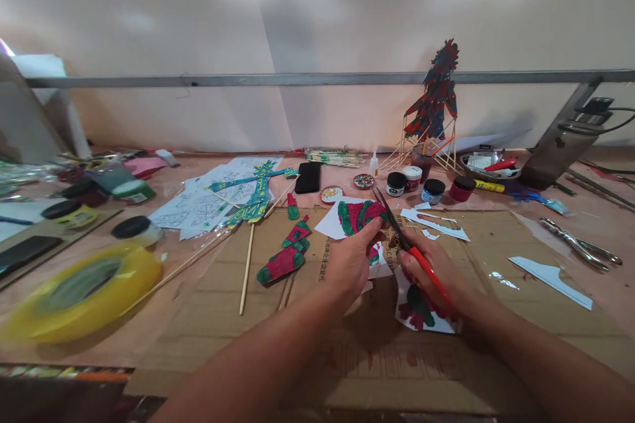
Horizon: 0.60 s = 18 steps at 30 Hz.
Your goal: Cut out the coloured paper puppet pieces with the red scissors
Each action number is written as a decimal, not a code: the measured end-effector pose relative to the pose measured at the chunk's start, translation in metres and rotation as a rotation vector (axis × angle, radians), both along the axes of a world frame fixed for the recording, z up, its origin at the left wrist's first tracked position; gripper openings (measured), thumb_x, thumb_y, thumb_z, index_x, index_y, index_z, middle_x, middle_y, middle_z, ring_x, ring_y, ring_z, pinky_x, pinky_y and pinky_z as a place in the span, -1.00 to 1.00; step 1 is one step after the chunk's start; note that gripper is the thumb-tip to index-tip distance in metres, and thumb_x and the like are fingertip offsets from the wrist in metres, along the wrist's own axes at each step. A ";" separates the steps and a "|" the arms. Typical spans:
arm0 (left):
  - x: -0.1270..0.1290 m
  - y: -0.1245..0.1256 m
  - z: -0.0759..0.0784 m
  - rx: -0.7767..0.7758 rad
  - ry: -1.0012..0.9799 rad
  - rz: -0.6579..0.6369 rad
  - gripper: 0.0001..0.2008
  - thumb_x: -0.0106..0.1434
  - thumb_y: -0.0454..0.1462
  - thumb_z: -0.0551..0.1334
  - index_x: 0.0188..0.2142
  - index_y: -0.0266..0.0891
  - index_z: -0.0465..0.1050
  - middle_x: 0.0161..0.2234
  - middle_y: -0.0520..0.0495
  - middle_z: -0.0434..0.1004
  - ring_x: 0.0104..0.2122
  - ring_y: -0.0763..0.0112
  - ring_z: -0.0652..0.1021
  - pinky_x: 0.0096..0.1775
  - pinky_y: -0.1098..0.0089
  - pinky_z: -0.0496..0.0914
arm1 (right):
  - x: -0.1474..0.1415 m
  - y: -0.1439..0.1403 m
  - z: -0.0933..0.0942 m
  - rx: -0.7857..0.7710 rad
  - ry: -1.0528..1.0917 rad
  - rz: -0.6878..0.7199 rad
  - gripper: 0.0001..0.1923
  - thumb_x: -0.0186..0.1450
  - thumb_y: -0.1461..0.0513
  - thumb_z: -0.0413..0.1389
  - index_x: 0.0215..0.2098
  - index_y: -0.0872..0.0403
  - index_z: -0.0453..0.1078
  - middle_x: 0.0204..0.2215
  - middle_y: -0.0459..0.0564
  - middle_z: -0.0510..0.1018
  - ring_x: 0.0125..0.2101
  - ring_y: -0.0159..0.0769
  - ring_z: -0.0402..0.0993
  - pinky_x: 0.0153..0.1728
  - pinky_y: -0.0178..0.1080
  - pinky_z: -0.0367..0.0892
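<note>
My left hand (350, 261) pinches a white sheet of paper with a red and green painted shape (354, 213). Red-handled scissors (430, 274) are gripped in my right hand (436, 264), their dark blades at the right edge of that paper. Under my right hand lies another painted paper piece (421, 309), partly covered. Several cut-out red and green pieces (282, 263) rest on the cardboard (208, 324) left of my hands. White paper scraps (436, 225) are scattered to the right of the blades.
Paint jars (434, 192) line the back of the cardboard. A blue figure on sticks (255, 198) lies left, near a roll of yellow tape (84, 291). A black phone (308, 177), pliers (580, 243) and a bottle (565, 145) are about. A red feathered figure (436, 92) stands behind.
</note>
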<state>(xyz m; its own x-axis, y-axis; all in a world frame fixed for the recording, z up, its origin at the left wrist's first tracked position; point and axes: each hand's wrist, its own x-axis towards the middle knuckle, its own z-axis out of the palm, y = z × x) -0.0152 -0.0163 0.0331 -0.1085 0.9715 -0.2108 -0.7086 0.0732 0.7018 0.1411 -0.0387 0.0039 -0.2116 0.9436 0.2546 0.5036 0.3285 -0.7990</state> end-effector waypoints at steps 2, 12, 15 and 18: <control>0.000 0.000 0.000 -0.011 0.022 -0.001 -0.69 -0.27 -0.33 0.62 -0.53 -0.22 0.58 -0.50 0.02 0.63 -0.46 0.39 0.61 -0.33 0.38 0.49 | 0.000 -0.001 0.002 -0.040 -0.016 -0.019 -0.71 0.37 0.10 0.06 -0.07 0.03 0.52 -0.35 0.00 0.62 -0.38 -0.20 0.54 -0.36 -0.21 0.44; 0.000 0.000 0.003 -0.013 0.032 0.015 -0.64 -0.32 -0.33 0.62 -0.51 -0.21 0.56 -0.49 0.03 0.61 -0.47 0.40 0.57 -0.30 0.36 0.47 | 0.002 -0.004 0.009 -0.080 -0.045 0.020 -0.71 0.39 0.10 0.05 -0.04 0.03 0.50 -0.46 -0.08 0.53 -0.53 -0.29 0.39 -0.46 -0.26 0.33; 0.001 -0.001 0.004 0.014 0.033 0.013 -0.65 -0.31 -0.33 0.61 -0.51 -0.19 0.56 -0.49 0.05 0.62 -0.47 0.41 0.57 -0.30 0.37 0.48 | 0.003 -0.004 0.008 -0.082 -0.059 0.019 -0.71 0.41 0.10 0.05 -0.03 0.03 0.51 -0.44 -0.06 0.57 -0.48 -0.24 0.47 -0.42 -0.24 0.38; 0.002 -0.002 0.003 0.025 0.044 0.004 -0.69 -0.27 -0.33 0.59 -0.51 -0.18 0.56 -0.49 0.06 0.61 -0.46 0.42 0.57 -0.27 0.37 0.49 | 0.003 -0.002 0.007 -0.019 -0.080 -0.001 -0.75 0.39 0.12 0.06 -0.12 0.03 0.52 -0.27 0.04 0.68 -0.30 -0.16 0.60 -0.24 -0.19 0.48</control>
<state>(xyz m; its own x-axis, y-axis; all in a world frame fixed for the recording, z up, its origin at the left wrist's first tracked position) -0.0136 -0.0180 0.0362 -0.1213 0.9759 -0.1817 -0.6775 0.0524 0.7336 0.1445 -0.0405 0.0110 -0.2294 0.9484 0.2189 0.5669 0.3130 -0.7620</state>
